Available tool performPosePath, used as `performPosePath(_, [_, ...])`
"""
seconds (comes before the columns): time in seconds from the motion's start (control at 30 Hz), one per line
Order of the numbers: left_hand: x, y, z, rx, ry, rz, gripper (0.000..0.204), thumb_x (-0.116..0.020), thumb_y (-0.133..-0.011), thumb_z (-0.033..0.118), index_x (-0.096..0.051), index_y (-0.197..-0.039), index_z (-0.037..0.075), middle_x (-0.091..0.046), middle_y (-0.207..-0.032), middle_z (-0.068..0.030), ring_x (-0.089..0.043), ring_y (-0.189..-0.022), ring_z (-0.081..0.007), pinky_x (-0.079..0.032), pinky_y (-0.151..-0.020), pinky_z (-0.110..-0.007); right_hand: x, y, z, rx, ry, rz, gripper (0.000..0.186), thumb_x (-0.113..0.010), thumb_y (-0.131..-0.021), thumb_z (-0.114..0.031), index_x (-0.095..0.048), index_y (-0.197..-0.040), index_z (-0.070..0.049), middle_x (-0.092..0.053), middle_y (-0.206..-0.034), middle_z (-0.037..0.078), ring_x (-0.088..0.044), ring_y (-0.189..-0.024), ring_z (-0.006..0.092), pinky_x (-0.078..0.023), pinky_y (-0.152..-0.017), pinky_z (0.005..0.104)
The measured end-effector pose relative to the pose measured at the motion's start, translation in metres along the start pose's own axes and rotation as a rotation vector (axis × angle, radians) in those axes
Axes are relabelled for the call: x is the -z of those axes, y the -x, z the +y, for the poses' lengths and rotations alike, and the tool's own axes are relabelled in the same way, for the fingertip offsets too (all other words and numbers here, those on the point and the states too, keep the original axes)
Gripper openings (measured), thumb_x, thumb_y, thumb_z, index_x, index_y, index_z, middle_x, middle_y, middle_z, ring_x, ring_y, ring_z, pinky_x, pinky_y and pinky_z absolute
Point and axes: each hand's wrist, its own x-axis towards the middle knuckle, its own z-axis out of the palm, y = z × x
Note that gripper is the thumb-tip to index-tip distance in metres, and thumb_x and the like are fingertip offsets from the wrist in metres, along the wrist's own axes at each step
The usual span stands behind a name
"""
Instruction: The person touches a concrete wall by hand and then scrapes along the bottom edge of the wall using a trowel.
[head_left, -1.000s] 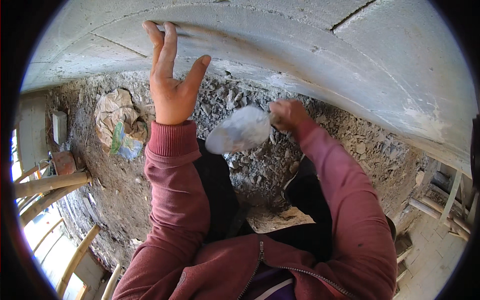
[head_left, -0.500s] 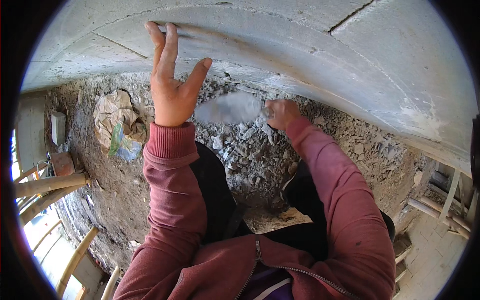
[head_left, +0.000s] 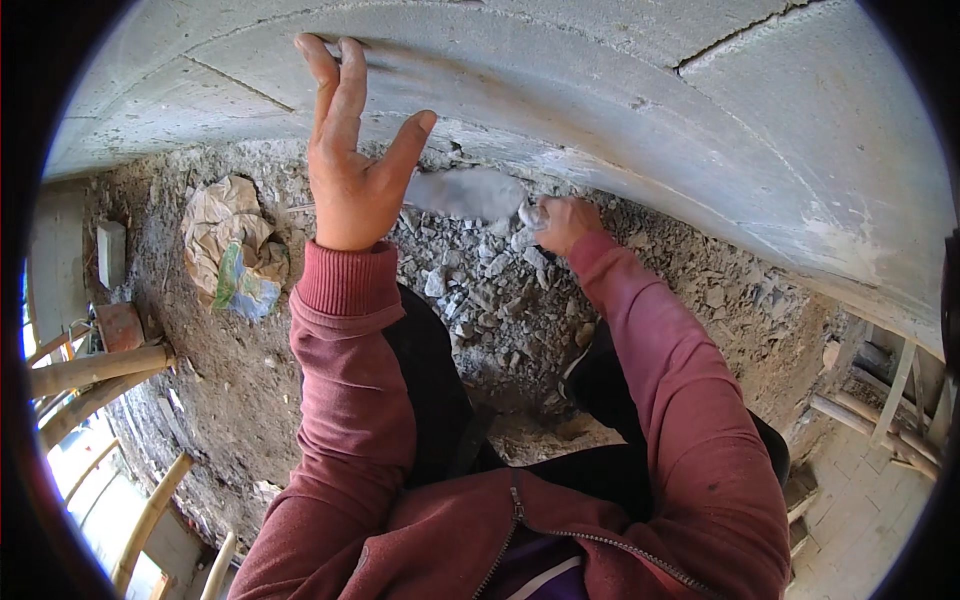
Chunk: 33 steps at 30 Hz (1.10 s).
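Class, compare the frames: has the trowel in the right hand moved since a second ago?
Yes. The trowel in the right hand has swung up toward the grey wall, its blade closer to the braced left hand.

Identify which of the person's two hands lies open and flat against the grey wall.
The left hand: its fingers are spread on the wall, while the right hand is closed around a trowel lower down.

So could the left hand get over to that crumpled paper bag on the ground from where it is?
Probably not without crouching. The left hand is braced fingers-up on the grey wall, while the crumpled paper bag lies lower left on the rubble floor. Nothing blocks the way.
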Motion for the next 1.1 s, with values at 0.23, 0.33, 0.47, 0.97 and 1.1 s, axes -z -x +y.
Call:
performPosePath(0.23, [-0.005,-0.001,-0.002,-0.004,0.026,0.04,0.07,-0.07,-0.075,0.005,-0.037,-0.136,0.003,-0.013,-0.148,-0.0215,-0.023,-0.134,-0.0322,-0.036,-0.099,-0.043,-0.003,0.025,0.034,-0.078,0.045,0.153,0.026,-0.058,-0.073,-0.028,-0.065,-0.09,-0.009,-0.066,-0.09,0.014,-0.063,-0.083,0.0356,-0.05,-0.075,0.0439])
performPosePath(0.33, [-0.009,0.0,-0.001,0.02,0.039,0.062,0.069,-0.07,-0.075,0.005,-0.037,-0.136,0.003,-0.013,-0.148,-0.0217,-0.022,-0.134,-0.0324,-0.036,-0.099,-0.043,0.015,0.043,0.074,-0.229,0.185,0.118,0.028,-0.06,-0.072,-0.033,-0.065,-0.088,-0.011,-0.066,-0.088,0.015,-0.063,-0.083,0.0337,-0.05,-0.075,0.0436])
performPosePath(0.47, [-0.016,-0.001,0.0,-0.025,0.057,0.124,0.068,-0.07,-0.076,0.006,-0.037,-0.135,0.002,-0.013,-0.148,-0.0214,-0.022,-0.134,-0.0327,-0.037,-0.099,-0.042,0.013,0.054,0.093,-0.283,0.191,0.104,0.027,-0.064,-0.069,-0.031,-0.064,-0.086,-0.01,-0.066,-0.085,0.015,-0.063,-0.08,0.0331,-0.05,-0.073,0.0444])
performPosePath(0.97, [-0.015,-0.002,-0.005,-0.041,0.066,0.256,0.056,-0.067,-0.075,0.003,-0.048,-0.128,0.001,-0.03,-0.141,-0.0237,-0.03,-0.132,-0.0328,-0.03,-0.104,-0.039,0.033,0.084,0.102,-0.335,0.047,0.077,0.043,-0.068,-0.064,-0.027,-0.063,-0.098,-0.002,-0.063,-0.096,0.021,-0.059,-0.094,0.0371,-0.047,-0.083,0.0406])
performPosePath(1.1, [-0.008,-0.005,-0.008,-0.078,0.014,0.261,0.054,-0.064,-0.075,0.0,-0.05,-0.127,0.003,-0.034,-0.139,-0.0229,-0.033,-0.131,-0.0315,-0.032,-0.103,-0.037,0.033,0.088,0.121,-0.542,0.085,-0.019,0.045,-0.071,-0.063,-0.029,-0.063,-0.099,-0.004,-0.063,-0.094,0.021,-0.059,-0.093,0.0367,-0.047,-0.083,0.04])
